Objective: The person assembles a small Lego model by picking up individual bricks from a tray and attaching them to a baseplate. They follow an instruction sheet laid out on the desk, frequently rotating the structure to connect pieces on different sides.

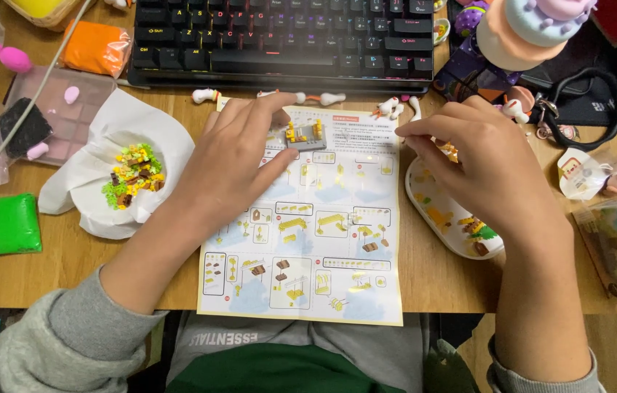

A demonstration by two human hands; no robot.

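The left hand (232, 164) rests on the instruction sheet (308, 240), which lies at the middle of the worktop's (68, 262) near edge, and pinches a small grey-and-yellow brick model (303, 135) between thumb and fingers at the sheet's far end. The right hand (479, 164) hovers over a white oval tray (436, 218) of loose bricks just right of the sheet, fingertips pinched together; whether they hold a piece cannot be told. A white bag of green and yellow bricks (130, 175) sits left of the sheet. A black keyboard (283, 36) lies along the far edge.
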